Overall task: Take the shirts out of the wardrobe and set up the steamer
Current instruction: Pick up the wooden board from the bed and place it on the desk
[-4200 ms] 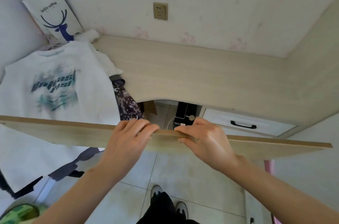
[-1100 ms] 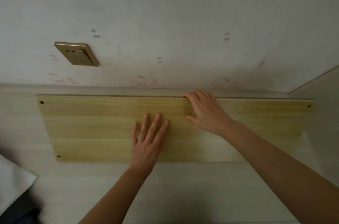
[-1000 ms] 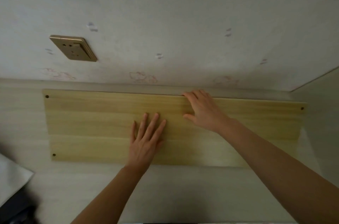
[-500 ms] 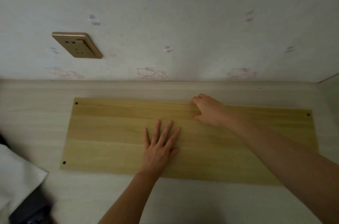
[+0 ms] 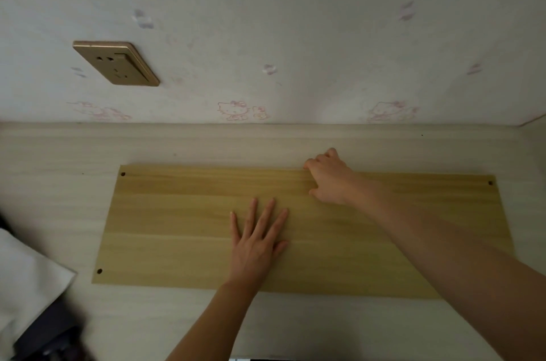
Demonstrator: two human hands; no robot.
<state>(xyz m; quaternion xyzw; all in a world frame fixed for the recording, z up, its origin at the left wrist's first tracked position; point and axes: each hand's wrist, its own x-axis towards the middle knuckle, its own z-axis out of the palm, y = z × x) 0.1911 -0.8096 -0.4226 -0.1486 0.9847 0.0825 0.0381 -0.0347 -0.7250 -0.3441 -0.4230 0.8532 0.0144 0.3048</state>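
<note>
2 hands keep the board [image 5: 177, 227] flat, slid right since.

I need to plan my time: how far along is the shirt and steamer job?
Done: a wooden board lies flat on the desk, and white cloth, maybe a shirt, shows at the left edge. In hand: the left hand presses flat on the board while the right hand holds its far edge. Left: no steamer is in view, and the socket is unused.
</note>
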